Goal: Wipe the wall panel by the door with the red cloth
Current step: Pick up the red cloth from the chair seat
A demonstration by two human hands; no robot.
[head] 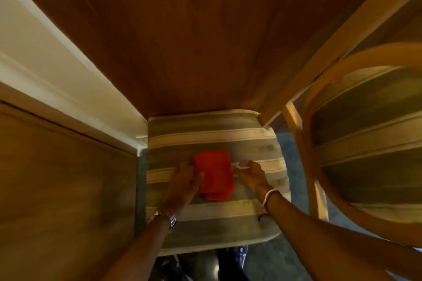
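A folded red cloth (pixel 214 173) lies flat on the striped seat cushion (pixel 205 139) of a chair straight below me. My left hand (pixel 186 181) rests against the cloth's left edge, thumb on the fabric. On the cloth's right edge, my right hand (pixel 250 174) has its fingertips touching the cloth, with something small and white at the fingertips. The brown wooden wall panel (pixel 173 36) rises directly behind the chair, filling the upper middle. A wooden door (pixel 64 189) stands at the left, with a white frame (pixel 57 80) between it and the panel.
A second wooden chair (pixel 370 143) with a curved back and striped cushion stands close on the right. A light wooden post (pixel 331 52) slants up beside the panel. Grey floor (pixel 285 148) shows between the chairs. My legs are visible under the seat's front edge.
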